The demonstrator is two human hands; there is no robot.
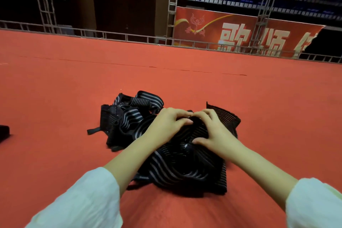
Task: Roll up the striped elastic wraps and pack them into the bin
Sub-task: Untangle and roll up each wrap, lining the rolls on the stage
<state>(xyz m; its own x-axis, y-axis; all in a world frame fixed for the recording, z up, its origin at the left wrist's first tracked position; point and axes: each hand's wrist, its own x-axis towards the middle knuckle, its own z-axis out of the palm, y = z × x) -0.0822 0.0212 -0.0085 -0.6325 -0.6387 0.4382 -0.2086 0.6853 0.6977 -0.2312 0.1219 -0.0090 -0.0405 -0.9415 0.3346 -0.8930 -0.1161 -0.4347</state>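
Red carpet [74, 79], wraps [185, 168] beneath right hand [214, 129]

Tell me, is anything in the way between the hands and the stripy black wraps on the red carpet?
Nothing visible. The left hand and right hand grip the black, grey-striped elastic wraps directly. No bin plainly shows.

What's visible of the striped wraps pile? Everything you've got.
The striped wraps lie in a loose, tangled heap on the red carpet. They are black, stretchy-looking fabric with grey lengthwise stripes, and a narrow black strap end sticks out at the picture's left. The left hand and right hand grip the heap's middle with curled fingers, close together.
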